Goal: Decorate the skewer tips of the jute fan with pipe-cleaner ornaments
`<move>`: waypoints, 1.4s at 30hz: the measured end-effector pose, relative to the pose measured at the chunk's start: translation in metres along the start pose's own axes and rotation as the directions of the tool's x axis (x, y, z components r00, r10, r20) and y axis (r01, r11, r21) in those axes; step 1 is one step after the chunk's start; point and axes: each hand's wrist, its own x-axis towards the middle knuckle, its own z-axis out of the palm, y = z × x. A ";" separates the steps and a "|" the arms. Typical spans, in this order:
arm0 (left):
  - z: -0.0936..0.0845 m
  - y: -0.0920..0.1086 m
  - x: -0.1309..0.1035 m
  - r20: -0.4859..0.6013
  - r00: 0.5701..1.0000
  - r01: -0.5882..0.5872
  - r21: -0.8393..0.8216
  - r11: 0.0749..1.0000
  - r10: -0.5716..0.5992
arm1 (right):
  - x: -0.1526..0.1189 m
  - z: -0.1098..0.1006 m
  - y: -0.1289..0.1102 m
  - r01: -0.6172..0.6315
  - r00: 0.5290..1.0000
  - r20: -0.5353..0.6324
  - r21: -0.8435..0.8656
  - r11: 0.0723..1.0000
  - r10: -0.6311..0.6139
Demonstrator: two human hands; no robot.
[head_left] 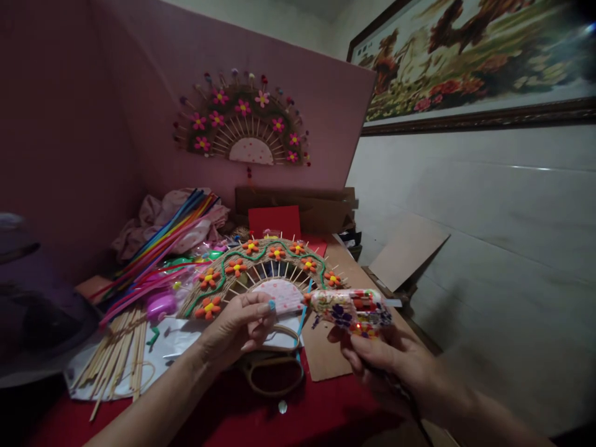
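Evidently, the right hand point(388, 352) grips a flower-patterned glue gun point(342, 308), its nozzle near the flowered fan point(267, 253) on the tabletop point(218, 413); the left hand point(244, 320) curls its fingers, possibly pinching something, I cannot tell.

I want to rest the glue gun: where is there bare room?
The red cloth nearer than the scissors is bare but for a small clear piece. A smaller patch of cardboard shows between scissors and right hand. The left side is crowded with wooden sticks and pipe cleaners.
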 end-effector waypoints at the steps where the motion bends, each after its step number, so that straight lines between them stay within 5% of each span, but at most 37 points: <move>1: 0.000 0.000 0.000 0.001 1.000 0.007 -0.004 1.000 -0.007 | 0.002 0.003 0.001 0.008 1.000 0.028 -0.030 1.000 -0.007; 12: 0.002 0.000 -0.002 0.024 1.000 0.012 0.005 1.000 -0.012 | 0.016 0.023 0.001 0.130 0.991 0.063 -0.156 0.979 -0.121; 42: 0.002 -0.001 -0.003 0.026 0.999 0.028 -0.089 0.996 -0.025 | 0.022 0.023 0.002 0.088 0.989 0.129 -0.109 0.990 -0.074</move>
